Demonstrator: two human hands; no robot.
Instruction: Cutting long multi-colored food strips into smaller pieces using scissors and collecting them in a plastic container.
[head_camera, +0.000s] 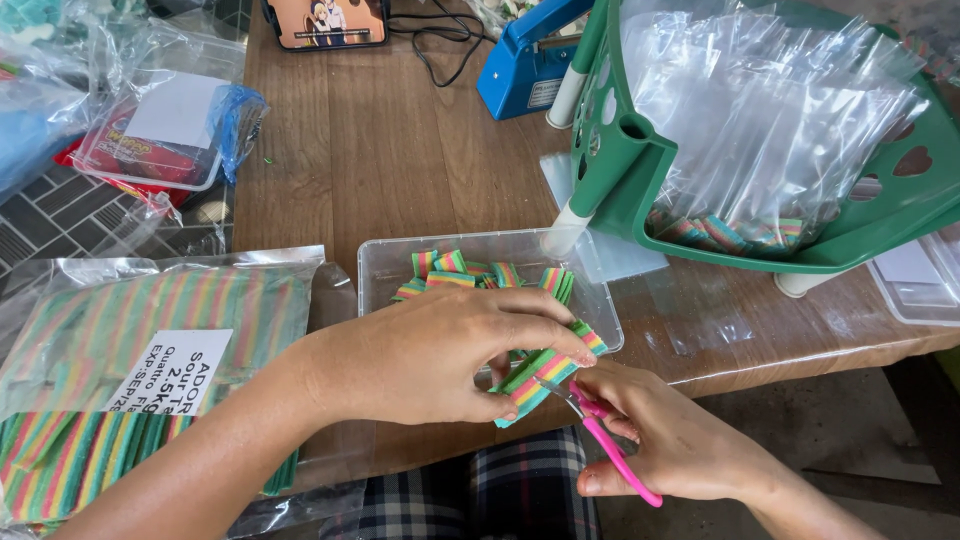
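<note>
The left hand (430, 355) pinches a stack of flat, rainbow-striped candy strips (545, 372) between its fingers and thumb, held over the bench (380, 150) edge, while the right hand (665, 440) grips pink-handled scissors (605, 435), fingers closed round the loops and blades biting into the strips' end. Just beyond the fingers a clear plastic tray (390, 265) already holds a heap of short cut pieces (470, 272), so some cutting looks done. To their left a large clear bag of long ribbed strips (130, 320) lies mostly full, so much seems left.
</note>
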